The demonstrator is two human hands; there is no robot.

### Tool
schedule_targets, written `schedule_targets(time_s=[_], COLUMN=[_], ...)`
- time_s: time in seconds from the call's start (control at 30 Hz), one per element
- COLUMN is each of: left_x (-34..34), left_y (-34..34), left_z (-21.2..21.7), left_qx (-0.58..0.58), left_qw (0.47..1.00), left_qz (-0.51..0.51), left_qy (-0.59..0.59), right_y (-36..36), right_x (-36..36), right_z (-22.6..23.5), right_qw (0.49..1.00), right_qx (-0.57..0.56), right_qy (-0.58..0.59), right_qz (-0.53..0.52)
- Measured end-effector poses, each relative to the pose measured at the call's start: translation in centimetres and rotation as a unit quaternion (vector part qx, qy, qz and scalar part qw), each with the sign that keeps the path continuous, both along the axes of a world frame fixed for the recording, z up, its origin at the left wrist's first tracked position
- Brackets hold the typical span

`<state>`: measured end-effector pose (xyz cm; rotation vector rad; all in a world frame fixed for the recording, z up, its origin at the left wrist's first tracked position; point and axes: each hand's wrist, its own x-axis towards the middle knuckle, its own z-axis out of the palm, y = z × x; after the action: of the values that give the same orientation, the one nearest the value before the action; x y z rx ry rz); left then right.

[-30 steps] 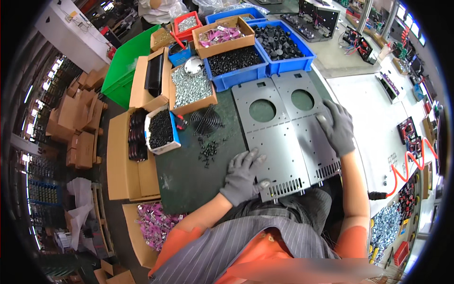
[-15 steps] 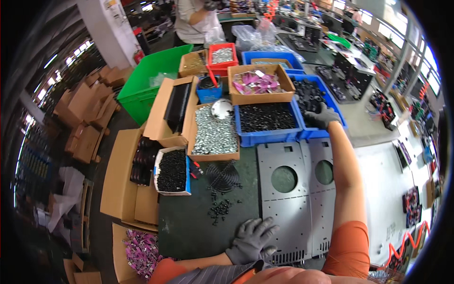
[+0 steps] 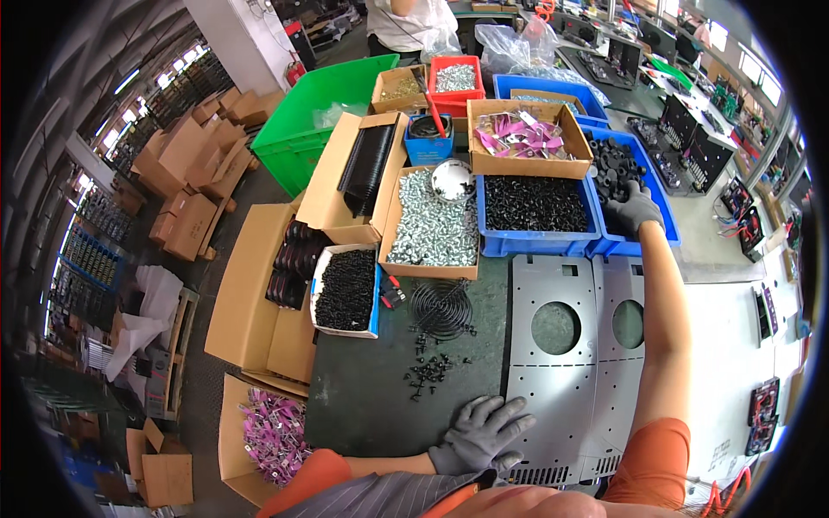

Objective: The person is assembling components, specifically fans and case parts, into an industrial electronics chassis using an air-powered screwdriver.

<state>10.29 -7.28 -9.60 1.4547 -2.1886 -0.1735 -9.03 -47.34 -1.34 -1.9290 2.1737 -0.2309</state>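
Both my hands wear grey gloves. My left hand lies with fingers spread at the near left edge of a grey metal panel, which has a large round hole. At the far right, my right hand reaches into a blue bin of black cylindrical parts. Its fingertips are among those parts, so whether they hold one is hidden. A second grey metal panel lies alongside the first, partly under my right forearm. On the dark table are black wire fan guards and loose black screws.
Beyond the panels stand a blue bin of small black pieces, a carton of purple-tabbed parts and a box of silver hardware. A small box of black screws sits left. A green crate and another person are farther back.
The whole view has shifted, so the bench things appear farther right and slightly higher. My right hand stays in the bin among the black parts; my left hand stays spread on the panel edge.
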Motion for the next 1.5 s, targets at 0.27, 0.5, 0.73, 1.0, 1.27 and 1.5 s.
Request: schedule_targets(time_s=[0.27,0.5,0.73,1.0,1.27,1.5], left_x=[-0.3,0.1,0.4,0.6,0.5,0.4], left_y=[0.2,0.5,0.5,0.3,1.2,0.8], left_z=[0.0,0.7,0.8,0.7,1.4,0.8], left_qx=[0.007,0.031,0.073,0.078,0.074,0.067], left_qw=[1.000,0.999,0.996,0.996,0.996,0.995], left_qz=[-0.005,-0.018,-0.043,-0.051,-0.051,-0.068], left_qy=[-0.003,-0.014,-0.009,-0.006,-0.003,-0.011], right_y=[0.0,1.3,0.7,-0.1,-0.8,14.6], right_x=[-1.6,-1.4,-2.6,-2.9,-5.3,-4.6], right_z=[-1.0,-1.2,-2.4,-2.5,-2.2,1.0], right_qw=[0.999,0.972,0.942,0.914,0.765,0.799], right_qx=[-0.009,-0.158,-0.209,-0.257,-0.244,-0.032], right_qy=[-0.024,-0.174,-0.262,-0.313,-0.595,-0.599], right_qz=[0.023,0.002,0.022,0.011,-0.046,0.047])
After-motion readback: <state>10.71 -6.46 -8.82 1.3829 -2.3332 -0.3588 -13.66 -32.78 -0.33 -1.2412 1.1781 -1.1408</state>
